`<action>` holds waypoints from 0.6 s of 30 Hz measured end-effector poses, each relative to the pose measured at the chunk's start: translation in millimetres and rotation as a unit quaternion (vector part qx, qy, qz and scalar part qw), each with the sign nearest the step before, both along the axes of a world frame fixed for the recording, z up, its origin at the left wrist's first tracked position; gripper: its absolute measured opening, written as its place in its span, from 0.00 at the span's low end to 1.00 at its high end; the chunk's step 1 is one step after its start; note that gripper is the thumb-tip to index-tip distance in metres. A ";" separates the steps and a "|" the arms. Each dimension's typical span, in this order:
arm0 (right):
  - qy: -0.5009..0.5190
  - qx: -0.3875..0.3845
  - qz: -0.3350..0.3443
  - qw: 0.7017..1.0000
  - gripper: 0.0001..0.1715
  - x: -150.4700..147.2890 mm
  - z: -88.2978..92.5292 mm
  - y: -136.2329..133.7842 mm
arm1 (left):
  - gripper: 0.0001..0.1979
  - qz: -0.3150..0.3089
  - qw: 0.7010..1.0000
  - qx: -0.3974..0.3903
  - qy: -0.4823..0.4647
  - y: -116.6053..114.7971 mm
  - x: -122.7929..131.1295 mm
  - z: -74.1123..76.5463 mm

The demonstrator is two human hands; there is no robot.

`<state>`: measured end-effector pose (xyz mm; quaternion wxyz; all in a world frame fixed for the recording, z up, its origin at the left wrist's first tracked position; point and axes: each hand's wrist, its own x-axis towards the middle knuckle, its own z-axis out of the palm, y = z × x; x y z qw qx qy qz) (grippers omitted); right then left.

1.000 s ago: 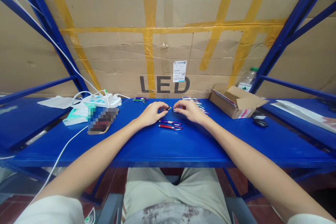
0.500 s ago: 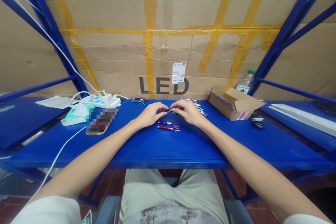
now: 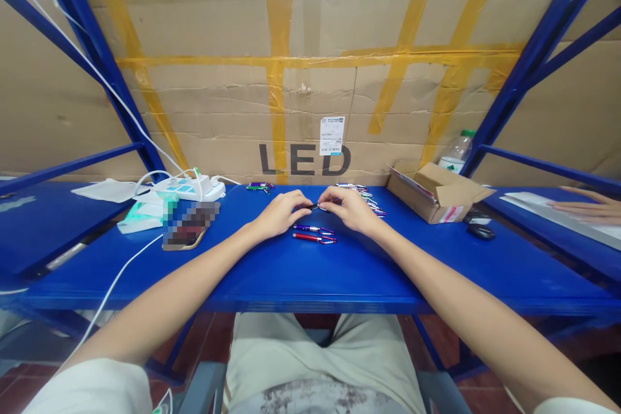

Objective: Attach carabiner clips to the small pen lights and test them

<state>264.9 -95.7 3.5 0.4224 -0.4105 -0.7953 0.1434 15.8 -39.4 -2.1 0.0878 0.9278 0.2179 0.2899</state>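
Note:
Over the middle of the blue table, my left hand (image 3: 283, 213) and my right hand (image 3: 347, 207) face each other, fingertips pinched on a small black pen (image 3: 314, 207). The fingers cover most of it. Just in front of them lie a purple-blue pen (image 3: 306, 229) and a red pen (image 3: 306, 238), side by side, each with a carabiner-like clip at its right end. A row of several pens (image 3: 371, 199) runs behind and beside my right hand. Beyond my left hand is a small group of purple and green pens (image 3: 261, 187).
A phone (image 3: 191, 225), a face mask (image 3: 145, 213) and a white power strip (image 3: 208, 191) with cables are on the left. On the right stand an open cardboard box (image 3: 427, 194), a bottle (image 3: 457, 152) and a black mouse (image 3: 481, 231). Another person's hand (image 3: 589, 207) reaches in at far right.
The other person's hand has appeared at the far right, over the white strip. My hands keep nearly the same place, both still on the black pen; the view has shifted slightly.

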 end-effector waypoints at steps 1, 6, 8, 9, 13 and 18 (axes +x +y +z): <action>0.013 -0.010 0.004 1.000 0.07 -0.3 -0.4 0.4 | 0.13 0.001 1.000 0.001 0.001 -0.8 0.1 0.1; 0.079 -0.083 0.025 0.993 0.09 -0.6 -4.2 4.7 | 0.12 0.015 0.998 0.046 0.032 -4.0 -0.4 -1.4; 0.110 -0.117 0.027 0.987 0.11 -0.8 -5.2 5.8 | 0.13 0.019 0.995 0.087 0.045 -5.3 -0.9 -2.2; 0.129 -0.134 0.027 0.982 0.12 -1.2 -5.4 5.9 | 0.13 0.020 0.993 0.106 0.048 -6.1 -1.1 -2.1; 0.219 -0.205 0.034 0.953 0.17 -3.8 -4.7 2.9 | 0.14 0.032 0.986 0.156 0.054 -9.8 -1.3 1.7; 0.312 -0.305 0.036 0.899 0.23 -5.6 -5.8 1.9 | 0.14 0.054 0.976 0.199 0.072 -14.4 -0.4 9.1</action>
